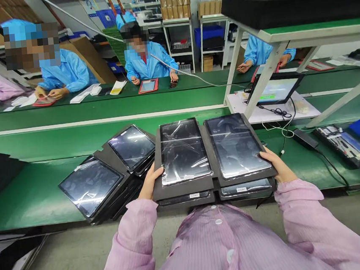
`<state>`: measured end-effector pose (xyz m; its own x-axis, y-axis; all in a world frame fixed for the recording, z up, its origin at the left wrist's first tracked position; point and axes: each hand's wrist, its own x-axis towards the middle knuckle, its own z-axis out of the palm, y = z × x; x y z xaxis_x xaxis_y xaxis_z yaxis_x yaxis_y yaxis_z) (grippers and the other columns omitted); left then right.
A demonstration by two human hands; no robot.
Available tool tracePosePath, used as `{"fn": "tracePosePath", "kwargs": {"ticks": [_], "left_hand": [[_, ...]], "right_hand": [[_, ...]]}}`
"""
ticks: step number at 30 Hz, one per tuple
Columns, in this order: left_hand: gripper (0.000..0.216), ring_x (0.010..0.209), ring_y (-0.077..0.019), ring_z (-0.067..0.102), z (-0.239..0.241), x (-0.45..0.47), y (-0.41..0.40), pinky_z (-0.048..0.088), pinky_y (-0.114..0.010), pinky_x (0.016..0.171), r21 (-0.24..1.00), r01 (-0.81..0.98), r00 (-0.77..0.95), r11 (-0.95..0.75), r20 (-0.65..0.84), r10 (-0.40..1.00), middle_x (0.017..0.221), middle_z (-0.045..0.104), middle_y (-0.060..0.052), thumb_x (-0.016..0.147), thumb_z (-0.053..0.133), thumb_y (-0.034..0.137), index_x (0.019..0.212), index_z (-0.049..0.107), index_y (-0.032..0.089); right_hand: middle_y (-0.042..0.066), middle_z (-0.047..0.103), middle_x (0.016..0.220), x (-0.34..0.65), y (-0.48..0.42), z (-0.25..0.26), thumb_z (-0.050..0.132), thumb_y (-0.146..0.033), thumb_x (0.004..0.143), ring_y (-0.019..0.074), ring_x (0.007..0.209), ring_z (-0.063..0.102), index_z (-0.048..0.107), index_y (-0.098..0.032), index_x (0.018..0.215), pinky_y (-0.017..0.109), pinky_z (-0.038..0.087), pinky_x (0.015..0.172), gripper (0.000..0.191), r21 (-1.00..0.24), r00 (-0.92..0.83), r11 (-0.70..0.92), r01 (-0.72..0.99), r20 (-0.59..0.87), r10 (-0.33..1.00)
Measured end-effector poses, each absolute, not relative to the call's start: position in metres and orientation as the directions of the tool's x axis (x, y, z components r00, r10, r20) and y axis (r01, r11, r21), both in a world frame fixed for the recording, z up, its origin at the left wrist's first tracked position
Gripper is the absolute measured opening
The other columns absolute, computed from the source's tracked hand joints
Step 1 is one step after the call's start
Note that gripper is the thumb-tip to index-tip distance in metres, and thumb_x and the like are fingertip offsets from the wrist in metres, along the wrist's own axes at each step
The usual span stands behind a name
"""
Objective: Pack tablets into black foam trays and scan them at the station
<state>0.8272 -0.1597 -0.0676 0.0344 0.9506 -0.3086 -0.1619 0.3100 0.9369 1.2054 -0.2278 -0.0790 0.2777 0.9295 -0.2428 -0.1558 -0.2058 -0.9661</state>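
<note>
Between my two hands is a dark foam tray (185,188) bearing two tablet screens side by side, the left screen (184,151) and the right screen (236,146), both under shiny clear film. My left hand (150,181) grips the tray's left edge, thumb on top. On the opposite edge my right hand (277,166) has its thumb over the rim beside the right screen. Another layer with screens shows beneath this tray. Left of my left hand lies a stack of similar trays, with one screen (91,184) and another screen (132,147) on top.
A white-framed shelf (285,35) rises at the right, with a monitor (275,88) under it. Near it lie a power adapter (305,138), cables and a tool tray (346,146). Several co-workers sit across the green bench (43,173), handling small devices.
</note>
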Motion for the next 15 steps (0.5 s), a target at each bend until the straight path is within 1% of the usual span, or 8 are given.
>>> {"fn": "tracePosePath", "kwargs": {"ticks": [3,6,8,10,12,15], "left_hand": [[0.065,0.083,-0.0252,0.067,-0.052,0.831,-0.150,0.052,-0.027,0.066,0.943,-0.199,0.004,0.269,-0.273,0.962,0.086,0.071,-0.002,0.052,0.074,0.034,0.113,0.061,0.017],[0.059,0.076,-0.0226,0.067,-0.043,0.832,-0.134,0.050,-0.024,0.058,0.952,-0.200,0.020,0.230,-0.231,0.973,0.079,0.070,0.000,0.051,0.073,0.031,0.108,0.063,0.018],[0.055,0.070,-0.0198,0.066,-0.043,0.833,-0.124,0.049,-0.022,0.055,0.953,-0.208,0.040,0.222,-0.219,0.975,0.074,0.068,0.001,0.051,0.073,0.030,0.104,0.064,0.018],[0.052,0.062,-0.0164,0.063,-0.048,0.834,-0.118,0.048,-0.022,0.052,0.947,-0.229,0.050,0.226,-0.220,0.974,0.070,0.067,0.003,0.052,0.073,0.028,0.102,0.064,0.018],[0.050,0.057,-0.0147,0.062,-0.058,0.835,-0.116,0.049,-0.022,0.052,0.935,-0.248,0.060,0.252,-0.245,0.968,0.067,0.066,0.004,0.052,0.073,0.026,0.101,0.063,0.018],[0.049,0.065,-0.0175,0.066,-0.074,0.834,-0.121,0.052,-0.023,0.057,0.906,-0.288,0.073,0.310,-0.302,0.950,0.075,0.070,0.001,0.055,0.073,0.026,0.103,0.063,0.019]], "right_hand": [[0.000,0.072,0.100,1.208,-0.220,-0.066,0.069,-0.039,0.065,0.0247,0.094,0.067,0.063,-0.026,0.116,0.031,0.052,0.077,0.052,-0.973,0.294,-0.173,-0.154,-0.212,0.932],[0.000,0.072,0.099,1.210,-0.208,-0.054,0.067,-0.040,0.066,0.0234,0.094,0.066,0.063,-0.026,0.115,0.031,0.051,0.079,0.052,-0.986,0.335,-0.075,-0.149,-0.121,0.934],[0.000,0.072,0.099,1.211,-0.201,-0.049,0.065,-0.041,0.067,0.0234,0.094,0.066,0.063,-0.025,0.115,0.032,0.051,0.081,0.051,-0.989,0.328,-0.044,-0.144,-0.090,0.940],[0.001,0.072,0.099,1.211,-0.196,-0.050,0.066,-0.041,0.066,0.0241,0.095,0.066,0.062,-0.025,0.115,0.034,0.051,0.082,0.052,-0.987,0.298,-0.058,-0.150,-0.101,0.949],[0.001,0.072,0.096,1.211,-0.195,-0.056,0.070,-0.041,0.061,0.0253,0.096,0.065,0.062,-0.024,0.113,0.035,0.052,0.082,0.055,-0.981,0.271,-0.105,-0.163,-0.147,0.951],[0.001,0.072,0.091,1.214,-0.197,-0.073,0.073,-0.045,0.056,0.0270,0.097,0.065,0.063,-0.025,0.109,0.036,0.054,0.079,0.058,-0.967,0.273,-0.176,-0.187,-0.223,0.936]]}}
